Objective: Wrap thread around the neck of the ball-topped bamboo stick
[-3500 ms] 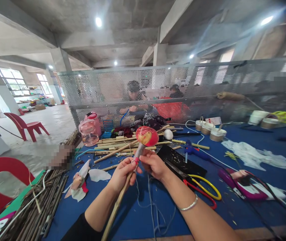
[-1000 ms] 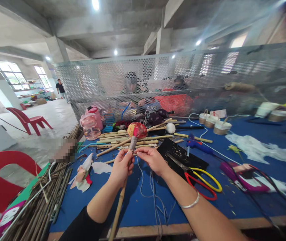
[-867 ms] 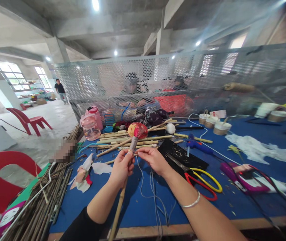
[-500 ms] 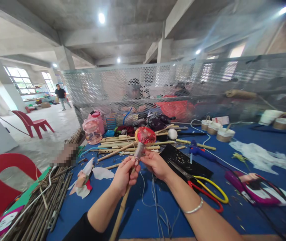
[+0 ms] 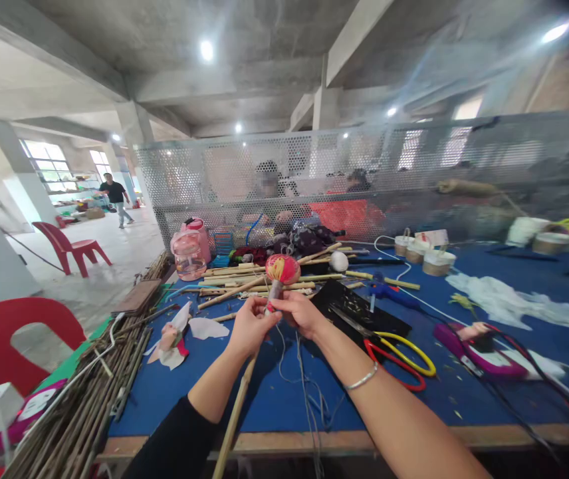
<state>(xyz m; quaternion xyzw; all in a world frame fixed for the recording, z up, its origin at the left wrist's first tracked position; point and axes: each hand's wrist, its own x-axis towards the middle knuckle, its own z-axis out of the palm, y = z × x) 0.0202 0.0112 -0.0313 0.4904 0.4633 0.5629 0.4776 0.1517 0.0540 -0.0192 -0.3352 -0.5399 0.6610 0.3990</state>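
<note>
Both hands meet at the upper part of a bamboo stick [image 5: 238,402] that slants away from the table's front edge. My left hand [image 5: 252,324] is closed around it just below a grey wrapped neck [image 5: 274,293]. Atop the neck sits a round red head with yellow strands [image 5: 283,269]. My right hand [image 5: 304,314], a bracelet on its wrist, has its fingers closed at the neck's lower end; its fingertips are partly hidden. Loose grey threads [image 5: 302,379] trail below the hands to the table edge.
Scissors [image 5: 399,359] lie on a black cloth at right, near a blue glue gun [image 5: 389,291]. Bamboo sticks [image 5: 234,289] and a white ball [image 5: 339,261] lie behind. Petal-like fabric pieces [image 5: 169,342] and a twig bundle [image 5: 85,399] are leftward. A perforated metal screen [image 5: 189,179] stands behind.
The red head has turned, bringing yellow strands to the front. My hands stay closed at the neck, and the right has shifted slightly. The view has tilted, showing the table's front edge.
</note>
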